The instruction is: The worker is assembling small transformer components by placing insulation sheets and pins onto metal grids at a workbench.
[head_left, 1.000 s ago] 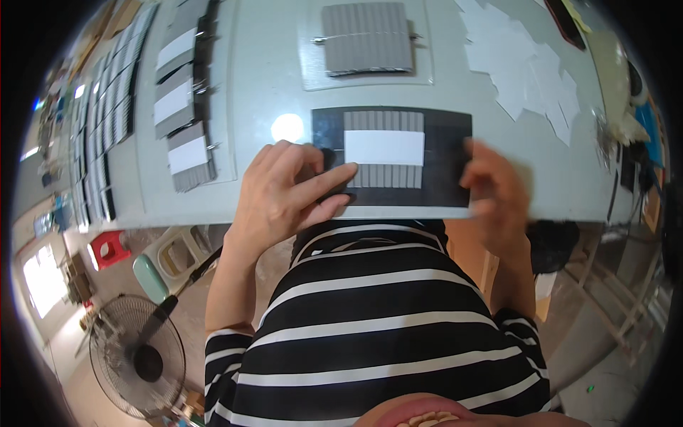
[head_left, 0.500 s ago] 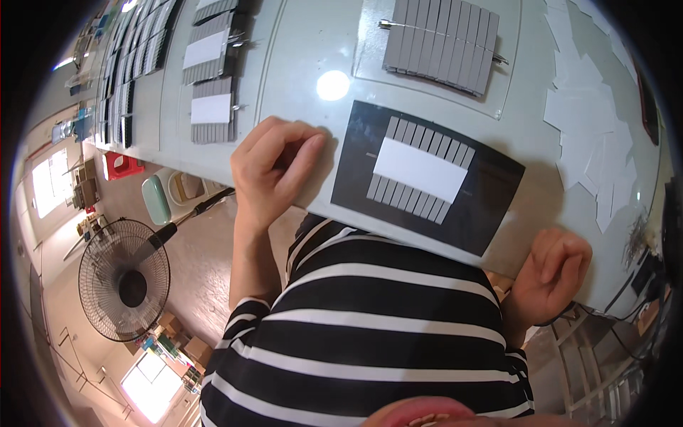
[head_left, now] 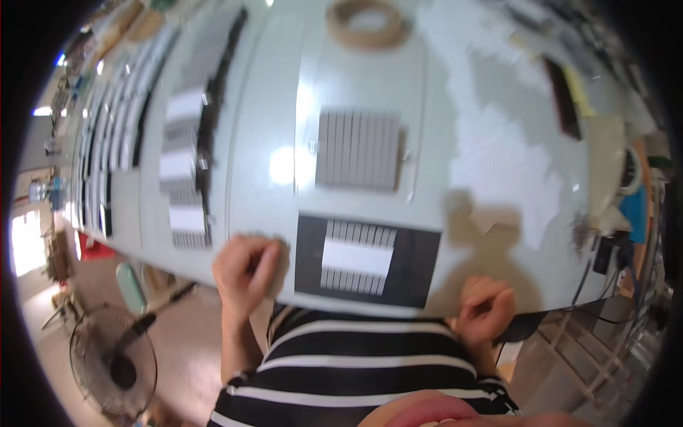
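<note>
My left hand [head_left: 245, 270] rests at the table's near edge, its fingers curled into a loose fist with nothing seen in them. Just right of it lies a black rectangular board [head_left: 414, 267]. On that board sits a row of narrow grey strips with a white paper band [head_left: 357, 257] across their middle. My right hand [head_left: 486, 307], also curled closed, is at the table edge beyond the board's right side; no object shows in it. Farther back, a stack of grey strips [head_left: 358, 149] lies side by side, forming a square. Neither hand touches the strips.
White paper sheets [head_left: 498, 171] spread over the table's right side. Banded grey strip bundles [head_left: 186, 164] line up at left, with dark-edged stacks [head_left: 128, 107] beyond. A tape roll [head_left: 366, 21] stands at the back. A fan [head_left: 117, 366] is on the floor at left.
The view has shifted toward the far table, bringing the tape roll into sight. Both hands stay curled on either side of the black board, and the strips on it look unchanged.
</note>
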`<state>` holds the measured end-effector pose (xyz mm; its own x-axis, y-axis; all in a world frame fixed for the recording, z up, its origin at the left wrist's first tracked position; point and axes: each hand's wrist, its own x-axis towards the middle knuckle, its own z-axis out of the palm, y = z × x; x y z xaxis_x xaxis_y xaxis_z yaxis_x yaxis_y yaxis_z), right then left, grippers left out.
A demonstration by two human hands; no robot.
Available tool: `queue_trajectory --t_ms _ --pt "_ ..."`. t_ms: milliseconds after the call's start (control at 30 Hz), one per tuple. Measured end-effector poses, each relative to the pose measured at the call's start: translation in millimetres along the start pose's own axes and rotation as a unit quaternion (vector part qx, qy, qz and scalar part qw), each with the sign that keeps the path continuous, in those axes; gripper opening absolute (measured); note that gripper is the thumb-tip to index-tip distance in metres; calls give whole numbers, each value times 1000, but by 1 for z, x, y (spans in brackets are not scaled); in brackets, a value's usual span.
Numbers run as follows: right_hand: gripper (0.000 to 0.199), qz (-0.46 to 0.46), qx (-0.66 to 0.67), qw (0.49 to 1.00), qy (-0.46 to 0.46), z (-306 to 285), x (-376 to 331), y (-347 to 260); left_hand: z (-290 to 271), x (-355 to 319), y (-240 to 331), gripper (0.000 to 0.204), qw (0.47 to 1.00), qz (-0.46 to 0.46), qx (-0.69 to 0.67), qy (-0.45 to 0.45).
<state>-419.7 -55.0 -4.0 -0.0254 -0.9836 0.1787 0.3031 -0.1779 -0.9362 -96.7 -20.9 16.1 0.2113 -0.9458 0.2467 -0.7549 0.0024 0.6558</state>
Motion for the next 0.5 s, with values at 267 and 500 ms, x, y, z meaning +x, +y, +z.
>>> queue_trajectory --t_ms 267,500 --pt "46 8 -109 993 45 5 -3 -1 7 -9 -6 5 996 27 -86 17" --pt "38 6 -130 981 141 18 4 5 10 6 -10 6 991 71 -109 14"
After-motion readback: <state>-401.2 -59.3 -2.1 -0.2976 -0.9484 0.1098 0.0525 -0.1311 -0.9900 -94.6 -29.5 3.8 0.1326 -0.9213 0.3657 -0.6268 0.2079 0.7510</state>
